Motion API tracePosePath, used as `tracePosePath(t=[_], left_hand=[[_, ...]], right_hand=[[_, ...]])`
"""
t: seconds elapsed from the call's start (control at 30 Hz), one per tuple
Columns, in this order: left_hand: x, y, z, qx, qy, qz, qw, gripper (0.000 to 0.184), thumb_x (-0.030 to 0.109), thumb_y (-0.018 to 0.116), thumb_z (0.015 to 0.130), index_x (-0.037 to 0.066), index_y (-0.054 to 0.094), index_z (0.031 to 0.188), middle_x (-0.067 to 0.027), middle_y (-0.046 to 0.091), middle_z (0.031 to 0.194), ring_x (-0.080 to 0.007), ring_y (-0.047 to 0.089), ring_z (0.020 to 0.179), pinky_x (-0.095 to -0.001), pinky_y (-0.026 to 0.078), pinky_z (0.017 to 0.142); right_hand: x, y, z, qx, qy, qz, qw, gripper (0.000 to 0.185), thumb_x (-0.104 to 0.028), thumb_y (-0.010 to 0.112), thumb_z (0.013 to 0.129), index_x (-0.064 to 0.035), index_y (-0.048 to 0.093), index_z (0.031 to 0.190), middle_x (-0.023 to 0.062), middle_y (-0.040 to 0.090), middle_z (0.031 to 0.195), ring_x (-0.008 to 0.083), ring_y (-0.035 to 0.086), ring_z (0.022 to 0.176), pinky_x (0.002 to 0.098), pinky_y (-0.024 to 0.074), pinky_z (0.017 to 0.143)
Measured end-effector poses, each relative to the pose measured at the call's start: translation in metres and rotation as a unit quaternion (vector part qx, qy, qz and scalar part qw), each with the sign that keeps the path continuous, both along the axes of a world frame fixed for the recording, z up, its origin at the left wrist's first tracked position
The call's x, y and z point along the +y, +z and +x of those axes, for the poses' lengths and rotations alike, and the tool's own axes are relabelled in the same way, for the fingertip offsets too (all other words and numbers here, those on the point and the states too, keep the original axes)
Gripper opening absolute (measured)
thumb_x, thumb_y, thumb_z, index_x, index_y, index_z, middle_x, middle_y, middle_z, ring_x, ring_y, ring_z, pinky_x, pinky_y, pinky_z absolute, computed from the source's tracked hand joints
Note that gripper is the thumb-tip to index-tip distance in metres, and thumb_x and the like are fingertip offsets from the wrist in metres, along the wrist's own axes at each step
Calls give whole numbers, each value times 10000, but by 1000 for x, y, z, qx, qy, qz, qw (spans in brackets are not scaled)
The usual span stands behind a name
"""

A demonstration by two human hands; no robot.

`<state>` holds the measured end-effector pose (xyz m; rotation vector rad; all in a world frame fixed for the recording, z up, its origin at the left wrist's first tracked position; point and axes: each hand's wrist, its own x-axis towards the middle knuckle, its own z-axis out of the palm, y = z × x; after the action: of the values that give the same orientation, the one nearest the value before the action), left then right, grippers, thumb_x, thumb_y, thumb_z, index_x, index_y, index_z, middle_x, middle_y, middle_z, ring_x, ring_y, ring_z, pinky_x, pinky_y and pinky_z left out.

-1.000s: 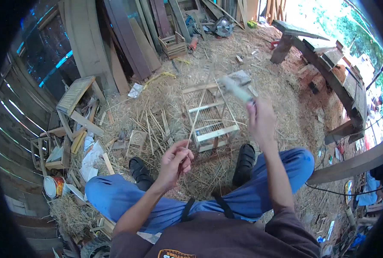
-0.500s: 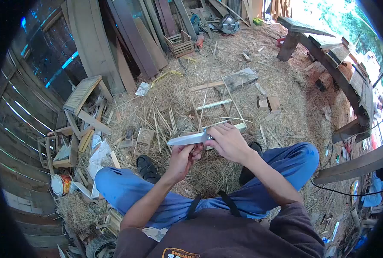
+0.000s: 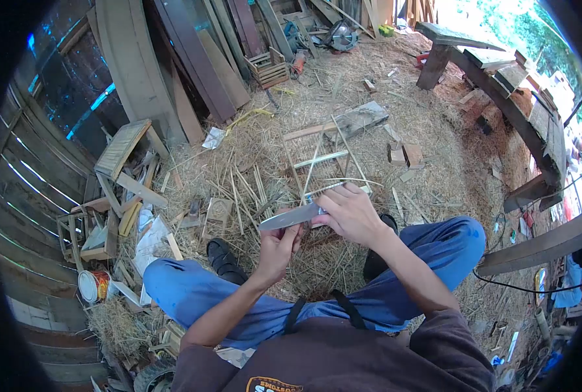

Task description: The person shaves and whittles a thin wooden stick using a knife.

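Note:
My right hand is closed round the handle of a wide-bladed knife, whose blade points left. Under the blade, my left hand is closed on a thin stick, mostly hidden by the blade and fingers. Just beyond my hands a wooden frame with thin slats lies on the straw-covered ground, its near end partly hidden by my right hand. A grey board lies at the frame's far end.
Loose sticks and a small wooden block lie left of the frame. A slatted wooden piece stands at left. Planks lean at the back, near a circular saw. A wooden bench runs along the right.
The knife has come down from the upper right to my left hand. Since half a second ago its blade has tilted, showing its broad side. Both hands have barely moved since then.

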<state>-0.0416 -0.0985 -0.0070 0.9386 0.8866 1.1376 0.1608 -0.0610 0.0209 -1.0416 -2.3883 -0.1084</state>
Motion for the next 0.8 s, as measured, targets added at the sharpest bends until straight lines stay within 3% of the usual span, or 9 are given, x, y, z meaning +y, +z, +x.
tracePosePath(t=[0.13, 0.33, 0.4, 0.47, 0.53, 0.63, 0.8], left_hand=[[4, -5, -2, 30, 10, 24, 999, 125, 171, 588, 997, 57, 599, 1047, 24, 552, 810, -40, 446, 633, -203, 349, 511], [12, -1, -5, 68, -6, 76, 995, 158, 165, 578, 1002, 21, 617, 1052, 30, 548, 785, -36, 433, 593, -208, 356, 507], [2, 6, -7, 76, -19, 58, 995, 184, 164, 574, 1004, 14, 621, 1101, 26, 550, 783, -33, 431, 591, -201, 351, 506], [-9, 5, -6, 74, -44, 41, 995, 203, 159, 568, 1005, 15, 621, 1138, 24, 555, 784, -22, 426, 586, -192, 343, 502], [-18, -1, -3, 65, -85, 22, 994, 211, 150, 563, 1006, 23, 620, 1164, 24, 565, 786, -3, 417, 577, -179, 333, 496], [-13, -4, -11, 32, -72, -8, 997, 226, 154, 543, 1013, 30, 620, 1186, 24, 552, 777, -3, 406, 583, -178, 330, 502], [-3, -5, -24, 23, -3, -15, 1000, 251, 167, 546, 1014, 12, 613, 1199, 9, 582, 797, 3, 402, 593, -174, 324, 506]], right_hand=[[1, 3, 4, -14, -22, 36, 999, 322, -441, 592, 877, -121, 559, 888, 26, 579, 812, 212, 585, 796, 361, 425, 747], [4, 7, 7, 11, -35, 26, 999, 321, -411, 598, 892, -91, 585, 904, 74, 590, 816, 268, 575, 773, 384, 419, 723], [14, 3, 21, 67, -112, 11, 991, 299, -370, 609, 915, -73, 575, 890, 109, 597, 816, 303, 583, 779, 421, 430, 689], [35, 29, 55, 139, -324, -37, 935, 260, -306, 604, 938, -55, 562, 883, 142, 604, 806, 350, 587, 754, 463, 432, 652], [41, 44, 86, 142, -365, 2, 920, 215, -257, 594, 947, -47, 571, 907, 165, 607, 789, 374, 596, 729, 468, 437, 638], [21, 34, 73, 193, -334, 32, 922, 218, -277, 606, 941, -63, 579, 915, 147, 595, 723, 360, 604, 712, 448, 439, 634], [7, 19, 32, 156, -171, -13, 973, 240, -301, 598, 943, -61, 577, 931, 124, 617, 780, 327, 617, 761, 429, 450, 683]])
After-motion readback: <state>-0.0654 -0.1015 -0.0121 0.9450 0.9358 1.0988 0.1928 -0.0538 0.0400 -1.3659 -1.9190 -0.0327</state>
